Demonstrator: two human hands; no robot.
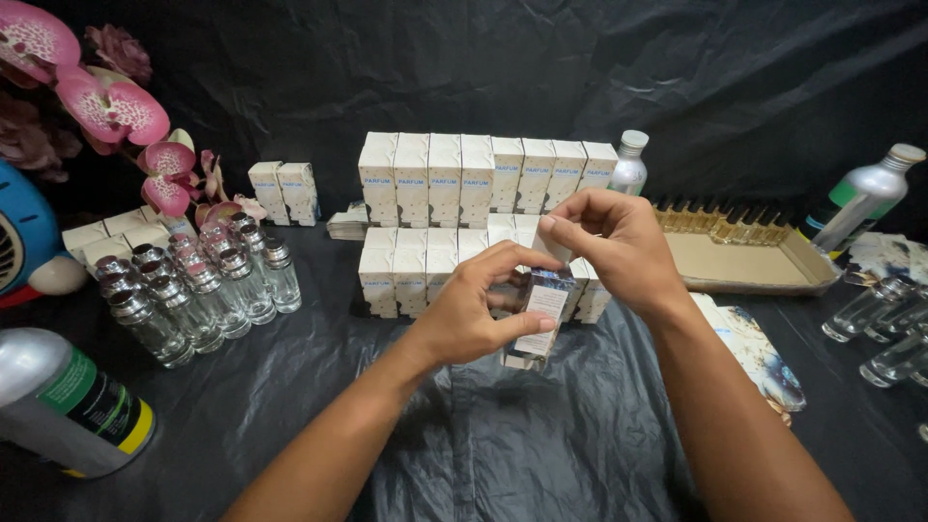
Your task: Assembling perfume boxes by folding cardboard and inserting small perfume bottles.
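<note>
Bottle (541,314) is going in my left hand (474,314), pinched; right hand (609,242) is pinching its top. Boxes (464,179) are stacking up behind; empties (193,290) are waiting.

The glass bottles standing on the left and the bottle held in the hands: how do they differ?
The glass bottles on the left stand upright in a cluster on the black sheet; the held bottle is lifted, gripped by the left hand, with the right hand at its top. The cluster bottles look bare; the held bottle carries a pale label. Both are clear glass.
</note>
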